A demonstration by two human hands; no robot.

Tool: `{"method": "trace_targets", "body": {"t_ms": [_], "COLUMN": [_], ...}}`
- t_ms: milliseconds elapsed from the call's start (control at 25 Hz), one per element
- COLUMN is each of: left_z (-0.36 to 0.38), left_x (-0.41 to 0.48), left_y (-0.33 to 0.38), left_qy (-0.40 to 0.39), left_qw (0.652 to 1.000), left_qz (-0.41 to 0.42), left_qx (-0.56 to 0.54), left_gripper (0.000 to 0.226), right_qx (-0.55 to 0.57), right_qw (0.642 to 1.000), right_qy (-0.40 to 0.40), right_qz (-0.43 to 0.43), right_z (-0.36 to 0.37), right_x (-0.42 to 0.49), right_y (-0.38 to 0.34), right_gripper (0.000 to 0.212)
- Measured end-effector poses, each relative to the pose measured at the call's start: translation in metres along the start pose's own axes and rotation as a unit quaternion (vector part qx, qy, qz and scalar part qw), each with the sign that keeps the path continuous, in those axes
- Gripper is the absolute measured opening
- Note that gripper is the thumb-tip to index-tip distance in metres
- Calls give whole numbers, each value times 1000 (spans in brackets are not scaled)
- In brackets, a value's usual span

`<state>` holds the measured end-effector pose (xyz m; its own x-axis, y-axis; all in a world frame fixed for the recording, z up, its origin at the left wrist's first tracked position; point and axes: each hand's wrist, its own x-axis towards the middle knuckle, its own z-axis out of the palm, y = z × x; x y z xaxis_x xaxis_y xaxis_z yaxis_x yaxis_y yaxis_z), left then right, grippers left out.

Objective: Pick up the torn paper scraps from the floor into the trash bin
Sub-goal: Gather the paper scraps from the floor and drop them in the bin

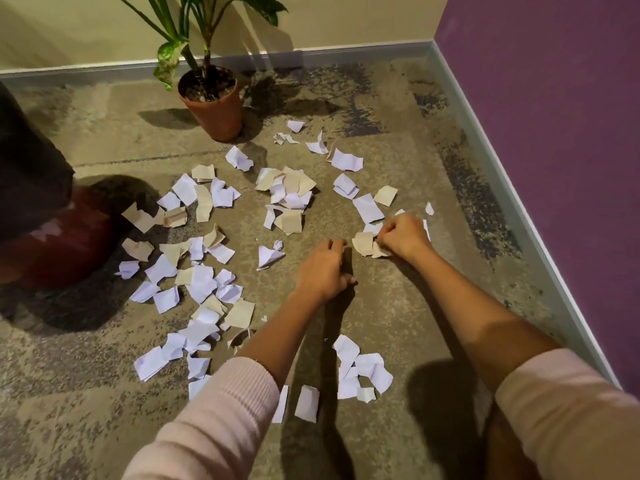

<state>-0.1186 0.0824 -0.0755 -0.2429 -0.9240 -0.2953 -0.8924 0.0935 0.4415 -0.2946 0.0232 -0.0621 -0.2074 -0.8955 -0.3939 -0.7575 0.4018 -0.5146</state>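
Observation:
Several torn white and tan paper scraps [291,199] lie scattered over the mottled floor, more of them in a patch at the left [201,282] and a few by my forearms [363,368]. My right hand [403,237] grips a bunch of tan and white scraps [365,244] on the floor. Just left of it, my left hand [323,268] rests on the floor with its fingers curled and no paper showing in it. The red trash bin [69,251] stands at the far left, partly hidden under a dark liner.
A terracotta pot [213,109] with a leafy plant stands at the back by the cream wall. A purple wall with a pale baseboard [512,188] runs along the right. Bare floor lies between my arms.

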Motion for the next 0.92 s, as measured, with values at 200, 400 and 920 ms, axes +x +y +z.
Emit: {"method": "trace_targets", "body": {"t_ms": [200,400,920], "left_z": [5,23,-5], "left_x": [37,54,76], "left_y": [35,55,-2], "left_qy": [-1,-8,137], "left_qw": [998,1000,986], "left_qz": [-29,-16,-15], "left_qx": [-47,15,-95], "left_gripper": [114,115,28], "right_qx": [13,-57,104], "right_qw": [994,991,988], "right_qy": [85,23,-92], "right_qz": [62,120,-62], "right_z": [-29,-44,6], "right_x": [36,55,73], "right_y": [42,62,-6], "right_gripper": [13,108,63]}}
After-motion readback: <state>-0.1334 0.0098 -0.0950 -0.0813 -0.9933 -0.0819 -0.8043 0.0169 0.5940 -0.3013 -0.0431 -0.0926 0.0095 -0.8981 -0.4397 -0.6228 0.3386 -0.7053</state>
